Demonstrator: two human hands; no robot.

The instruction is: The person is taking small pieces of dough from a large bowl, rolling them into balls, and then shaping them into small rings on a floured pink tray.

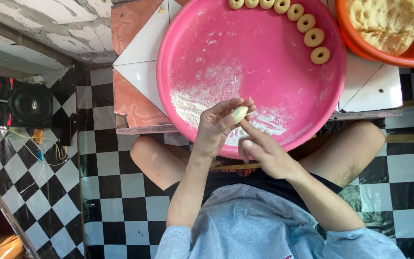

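- Over the near rim of the pink round tray [207,33], the left hand [219,125] pinches a small pale dough piece [239,113] between thumb and fingertips; the right hand [263,152] holds nothing, its forefinger extended so the tip presses into the dough.
- Risk: the piece is held only at the fingertips; a push off its centre could tear the side or pop it loose, and it would probably land in the loose flour [202,98] or past the rim onto the lap.
- Risk: a sticky finger could drag the soft dough out of shape on withdrawal.
- Finished dough rings [314,38] curve along the tray's far right edge, well apart from the hands; an orange bowl of dough [389,19] stands just beside them.
- Surface: a low platform of white and reddish tiles [137,57], with the tray overhanging its front edge.
- Room: black-and-white chequered floor [111,192]; the person sits cross-legged; black speakers [10,100] and loose cables stand at the far left.
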